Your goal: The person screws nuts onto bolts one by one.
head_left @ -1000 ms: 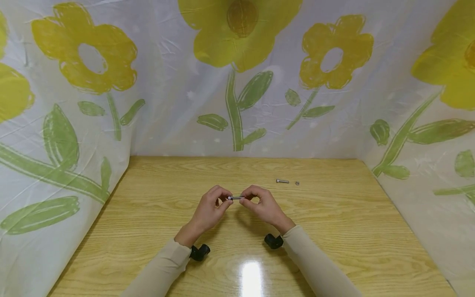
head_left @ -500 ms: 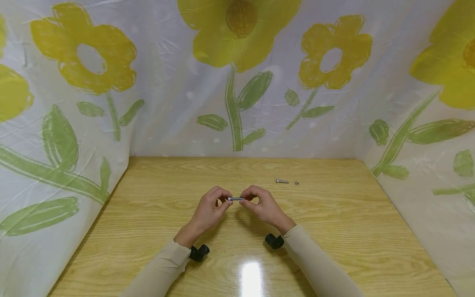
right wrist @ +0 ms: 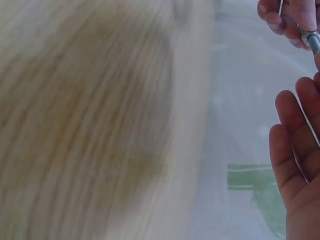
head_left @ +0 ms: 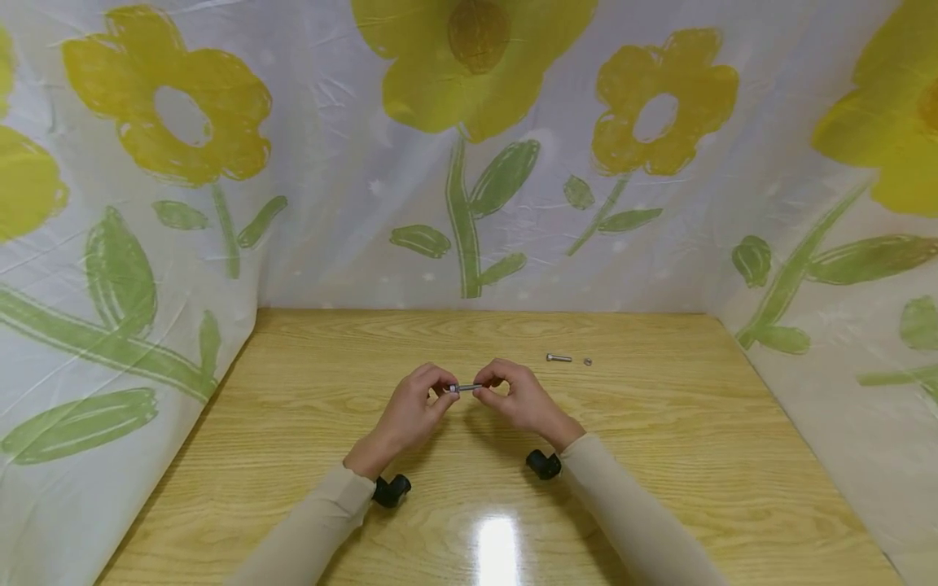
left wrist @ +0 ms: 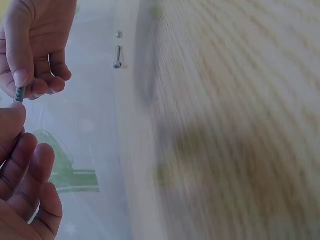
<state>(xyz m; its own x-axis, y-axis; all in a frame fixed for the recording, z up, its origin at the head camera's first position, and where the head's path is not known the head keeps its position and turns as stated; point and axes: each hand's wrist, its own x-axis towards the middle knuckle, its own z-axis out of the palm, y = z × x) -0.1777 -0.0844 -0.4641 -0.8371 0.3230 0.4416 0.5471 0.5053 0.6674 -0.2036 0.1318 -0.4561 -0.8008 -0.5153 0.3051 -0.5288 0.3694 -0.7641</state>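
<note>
A small silver bolt (head_left: 469, 388) is held nearly level between both hands, above the wooden table. My left hand (head_left: 410, 411) pinches its thicker head end between thumb and fingers. At the other end, the thumb and fingertips of my right hand (head_left: 523, 401) pinch the shank. Threads show on the bolt (left wrist: 19, 94) in the left wrist view, between the two thumbs. The right wrist view catches the bolt's head end (right wrist: 309, 38) at the left fingertips. Fingers cover both ends of the bolt.
A second bolt (head_left: 559, 358) lies on the table (head_left: 659, 423) beyond the right hand, with a small nut (head_left: 588, 361) to its right. Black wrist cameras (head_left: 544, 465) hang under the sleeves. A flower-printed cloth (head_left: 330, 244) encloses the back and sides.
Both hands keep their pinch on the bolt. The right hand has risen slightly and moved a little away from me, and the bolt's right end has tipped up a touch.
</note>
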